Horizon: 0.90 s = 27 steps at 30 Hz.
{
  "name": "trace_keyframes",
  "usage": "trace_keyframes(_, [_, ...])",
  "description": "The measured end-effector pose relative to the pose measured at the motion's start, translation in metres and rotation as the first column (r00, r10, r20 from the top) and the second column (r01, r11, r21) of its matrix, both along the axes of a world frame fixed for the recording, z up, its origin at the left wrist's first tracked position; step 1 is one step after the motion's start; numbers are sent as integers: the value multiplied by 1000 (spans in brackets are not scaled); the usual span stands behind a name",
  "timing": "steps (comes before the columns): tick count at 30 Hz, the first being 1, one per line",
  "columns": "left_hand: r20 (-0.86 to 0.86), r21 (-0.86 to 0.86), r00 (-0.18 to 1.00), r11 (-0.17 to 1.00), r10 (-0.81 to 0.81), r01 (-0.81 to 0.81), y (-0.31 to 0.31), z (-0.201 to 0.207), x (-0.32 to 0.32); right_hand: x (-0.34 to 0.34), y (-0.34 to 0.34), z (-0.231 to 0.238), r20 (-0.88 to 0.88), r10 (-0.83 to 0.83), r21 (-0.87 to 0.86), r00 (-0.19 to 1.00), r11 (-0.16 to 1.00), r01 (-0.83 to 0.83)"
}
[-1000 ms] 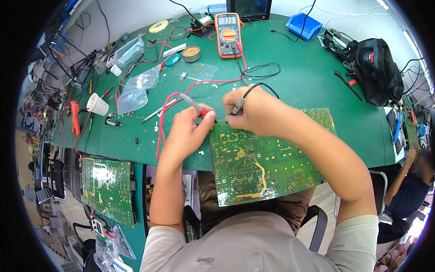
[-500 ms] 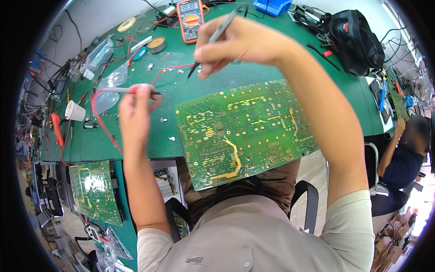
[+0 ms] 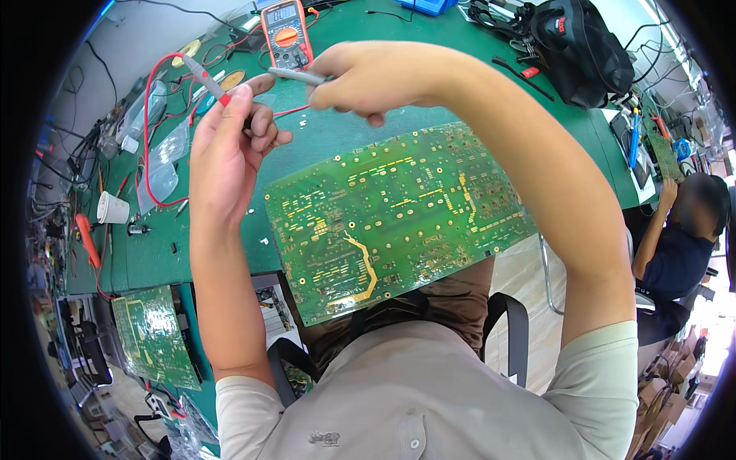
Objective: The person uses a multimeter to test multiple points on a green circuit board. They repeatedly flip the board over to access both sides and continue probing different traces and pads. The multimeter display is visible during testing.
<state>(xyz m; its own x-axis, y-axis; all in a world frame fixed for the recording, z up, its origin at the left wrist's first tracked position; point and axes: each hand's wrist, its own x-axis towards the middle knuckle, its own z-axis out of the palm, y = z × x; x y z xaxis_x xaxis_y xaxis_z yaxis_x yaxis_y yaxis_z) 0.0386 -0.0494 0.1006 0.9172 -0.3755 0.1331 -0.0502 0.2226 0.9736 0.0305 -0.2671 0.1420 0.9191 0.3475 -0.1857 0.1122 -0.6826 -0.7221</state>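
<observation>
My left hand (image 3: 234,142), raised over the far left of the bench, is closed around a grey-and-red test probe (image 3: 205,78). The probe's back end points up and away, and a red lead loops down from it. To its right, my right hand (image 3: 353,80) grips a grey test probe (image 3: 297,75) that lies almost level and is blurred; its tip I cannot make out. Both hands are above the bench, apart from the large green circuit board (image 3: 399,222), which rests partly over the near edge above my lap. An orange multimeter (image 3: 287,37) stands just beyond the hands.
At the left are a white paper cup (image 3: 114,208), clear plastic bags (image 3: 162,165) and an orange-handled tool (image 3: 87,239). A second circuit board (image 3: 156,337) lies lower left. A black backpack (image 3: 580,50) sits far right, and another person (image 3: 678,230) is seated beyond it.
My left hand has risen and turned, tipping its probe from level to steep. My right hand has come nearer the left, its probe now almost level. The view has shifted slightly to the right.
</observation>
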Motion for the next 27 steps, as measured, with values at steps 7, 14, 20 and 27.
trace_keyframes(7, [-63,-69,998,997,19,-23,-3,2,11,-11,30,4,158,111,-72,981,992,-100])
trace_keyframes(14, [-114,-20,993,999,40,-42,48,1,52,-45,-13,-8,285,93,-24,954,996,-90])
trace_keyframes(20, [-157,618,971,785,179,-45,179,-16,113,-128,-94,-16,366,129,-71,922,991,-111])
trace_keyframes(27, [-5,939,922,318,387,-128,314,-66,167,-214,-135,-34,351,-31,-204,936,973,109])
